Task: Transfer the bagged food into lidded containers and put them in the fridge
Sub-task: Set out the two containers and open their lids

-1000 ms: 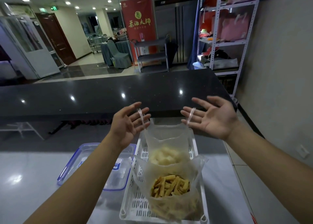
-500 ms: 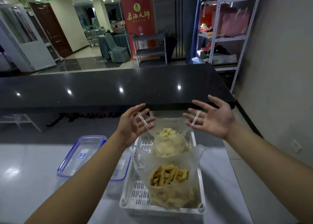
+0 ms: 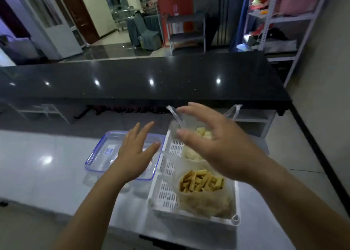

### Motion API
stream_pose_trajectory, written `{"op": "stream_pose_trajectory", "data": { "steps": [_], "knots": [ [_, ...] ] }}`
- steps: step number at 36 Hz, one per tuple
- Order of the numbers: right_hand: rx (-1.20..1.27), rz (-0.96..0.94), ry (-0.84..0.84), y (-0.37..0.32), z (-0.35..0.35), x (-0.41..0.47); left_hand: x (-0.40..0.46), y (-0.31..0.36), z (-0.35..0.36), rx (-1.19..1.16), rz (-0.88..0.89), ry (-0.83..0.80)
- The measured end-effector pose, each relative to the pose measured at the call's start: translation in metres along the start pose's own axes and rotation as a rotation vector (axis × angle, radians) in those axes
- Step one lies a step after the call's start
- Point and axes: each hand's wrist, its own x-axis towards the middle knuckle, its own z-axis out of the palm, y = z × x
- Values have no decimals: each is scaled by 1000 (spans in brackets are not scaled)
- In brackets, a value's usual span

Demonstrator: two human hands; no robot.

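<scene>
Though open-topped, two clear bags (image 3: 203,198) upright in white basket (image 3: 162,195).

dim indoor light | ceiling-light glare on black counter (image 3: 144,81) | motion blur | wide-angle edge bending

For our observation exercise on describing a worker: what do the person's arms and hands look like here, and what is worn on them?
Both forearms are bare as far as the frame shows: no sleeves, gloves or watch are visible. The left hand and right hand show no rings or markings that I can make out, though the picture is slightly blurred.
</scene>
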Motion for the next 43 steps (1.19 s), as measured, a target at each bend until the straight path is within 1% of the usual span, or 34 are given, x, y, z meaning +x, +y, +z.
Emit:
{"op": "stream_pose_trajectory", "data": {
  "steps": [3,6,9,11,13,16,19,24,29,31,33,37,39,43],
  "knots": [
    [-78,-117,-164,-19,38,-3,-19,-44,4,108,-111,1],
    [-52,-258,-233,-31,81,-9,-39,-88,3,153,-219,-19],
    [37,-371,-327,-35,128,-20,-61,-128,-2,397,-309,-64],
    [-5,-400,-350,-28,157,-20,-73,-150,-4,484,-365,-90],
    [-109,-344,-406,-13,184,-14,-80,-169,-8,483,-421,-102],
    [-248,-206,-472,17,217,4,-78,-192,-17,391,-479,-46],
    [-386,-86,-497,41,240,21,-68,-211,-27,375,-480,-56],
    [-484,52,-483,63,266,46,-32,-238,-40,273,-403,-81],
    [-521,183,-458,59,295,77,16,-261,-53,128,-312,-95],
    [-539,218,-454,55,308,89,34,-272,-61,24,-273,-99],
    [-571,243,-443,52,321,102,49,-285,-67,-143,-244,-79],
    [-644,319,-442,47,344,122,74,-308,-76,-444,-338,-98],
    [-678,353,-431,44,356,127,88,-321,-77,-533,-364,-132],
    [-727,408,-360,39,374,125,104,-340,-81,-651,-427,-269]
  ]
}}
